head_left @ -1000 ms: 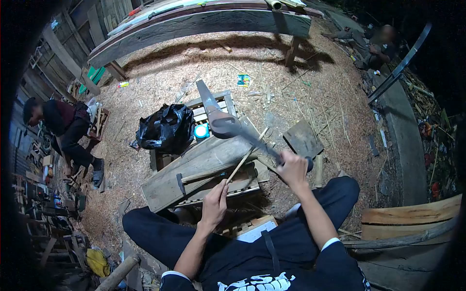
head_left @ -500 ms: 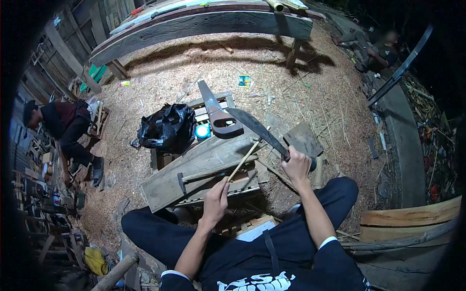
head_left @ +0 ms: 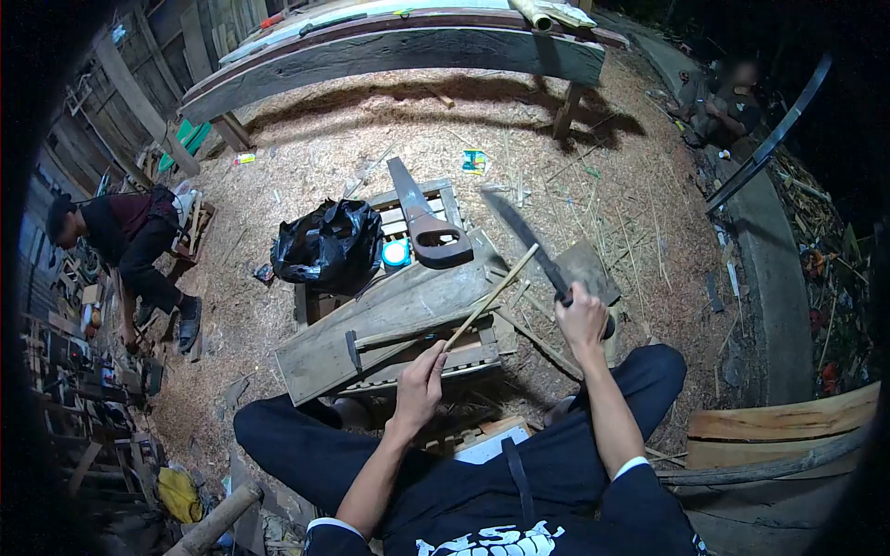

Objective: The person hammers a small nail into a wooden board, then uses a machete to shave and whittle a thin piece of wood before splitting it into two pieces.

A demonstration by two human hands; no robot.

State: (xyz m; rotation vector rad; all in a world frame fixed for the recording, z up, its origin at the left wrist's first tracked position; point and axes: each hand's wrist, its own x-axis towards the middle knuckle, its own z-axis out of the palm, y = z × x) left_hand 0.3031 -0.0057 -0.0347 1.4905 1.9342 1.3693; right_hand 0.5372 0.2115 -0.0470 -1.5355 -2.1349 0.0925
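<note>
My left hand is closed round the near end of a thin wooden stick, which slants up and away to the right over the boards. In my right hand is the handle of a machete, its long dark blade pointing up and left. A gap shows between blade and stick. Below the stick, a hammer lies on a wide plank atop a low slatted crate. Beyond it rest a handsaw, a round blue-and-white object and a black plastic bag.
A long wooden bench spans the far side. One person bends over at the left; another person sits at the far right. Wood shavings cover the ground. A square board lies beyond my right hand.
The machete has swung right and back, away from the stick and the saw handle. The stick's far end has risen and now shows fully. The view has shifted slightly.
</note>
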